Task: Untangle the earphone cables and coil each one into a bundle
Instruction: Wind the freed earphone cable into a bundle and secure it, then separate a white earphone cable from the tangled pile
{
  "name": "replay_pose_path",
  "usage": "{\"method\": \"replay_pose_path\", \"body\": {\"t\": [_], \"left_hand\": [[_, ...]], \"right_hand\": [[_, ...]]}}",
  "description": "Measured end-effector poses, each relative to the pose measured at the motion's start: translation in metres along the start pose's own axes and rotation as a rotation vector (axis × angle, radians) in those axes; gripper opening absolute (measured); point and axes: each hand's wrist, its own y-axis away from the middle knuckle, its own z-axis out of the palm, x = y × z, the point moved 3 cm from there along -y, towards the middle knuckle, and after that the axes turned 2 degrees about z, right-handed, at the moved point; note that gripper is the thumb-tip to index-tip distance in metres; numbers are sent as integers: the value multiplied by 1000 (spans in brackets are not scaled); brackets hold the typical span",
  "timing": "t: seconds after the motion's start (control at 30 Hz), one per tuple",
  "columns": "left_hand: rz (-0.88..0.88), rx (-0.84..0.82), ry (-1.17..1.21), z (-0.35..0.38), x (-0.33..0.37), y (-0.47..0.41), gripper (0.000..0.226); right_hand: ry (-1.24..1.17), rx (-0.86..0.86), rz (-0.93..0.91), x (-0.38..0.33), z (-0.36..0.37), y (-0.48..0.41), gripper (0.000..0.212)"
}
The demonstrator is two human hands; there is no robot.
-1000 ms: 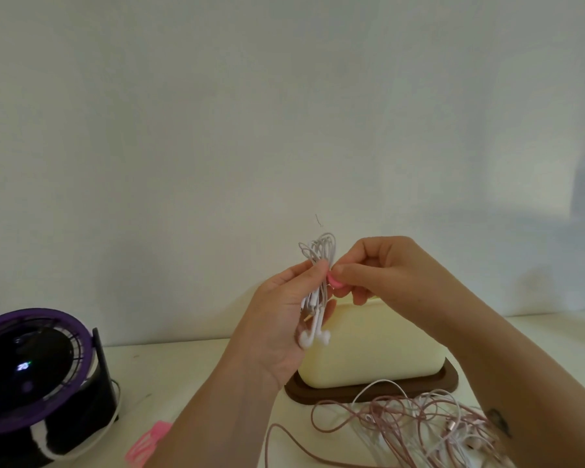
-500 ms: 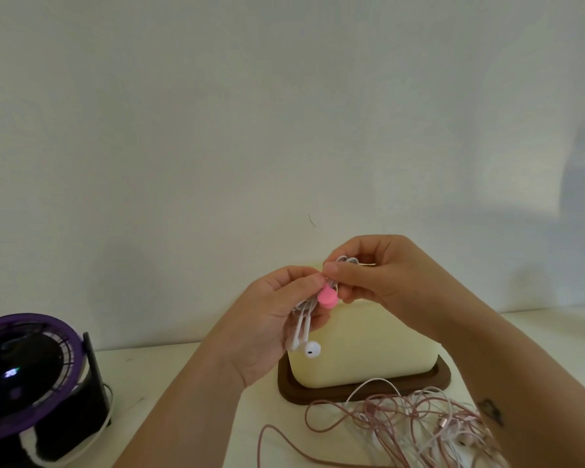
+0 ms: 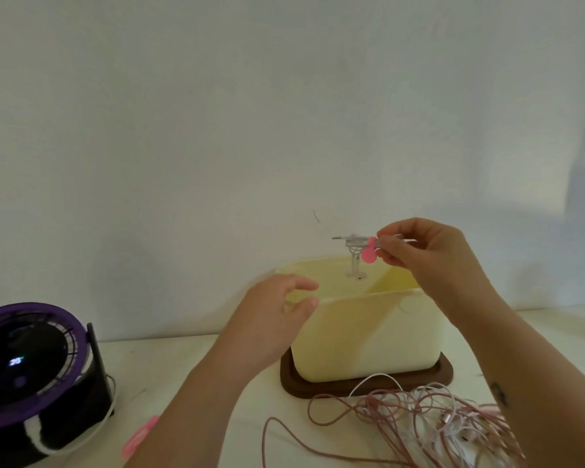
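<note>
An earphone bundle (image 3: 353,246) over a box (image 3: 368,336).
The right hand (image 3: 423,253) pinches it; the left hand (image 3: 272,320), loosely spread, holds nothing.

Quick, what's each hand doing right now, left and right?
Left hand: open, holding nothing, by the cream box rim.
Right hand: pinching the coiled white earphone bundle at its pink tie, above the box.
</note>
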Motion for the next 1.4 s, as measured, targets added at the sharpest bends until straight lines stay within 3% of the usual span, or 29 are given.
{"method": "replay_pose_path", "body": {"t": [0.2,0.4,0.57,0.8,1.13,1.3,1.4], "left_hand": [[69,-59,-122,9,-6,-2,28],[86,-52,-158,10,0,-3,28],[160,-36,-94,6,29,7,19],[148,-479,-148,41,42,50,15],[331,-541,-219,70,46,93,39],[364,-656,-217,84,50,109,21],[350,-620,-241,82,44,119,10]], "right_hand": [[491,-242,-46,15,22,6,22],[540,-272,-155,-8,22,11,15],[529,-398,-179,-27,18,30,10],[775,-789,40,-14,-15,75,9],[1007,-880,125,0,-60,109,16],[1212,-1036,154,12,-70,133,20],[1399,-1066,136,18,-85,141,23]]}}
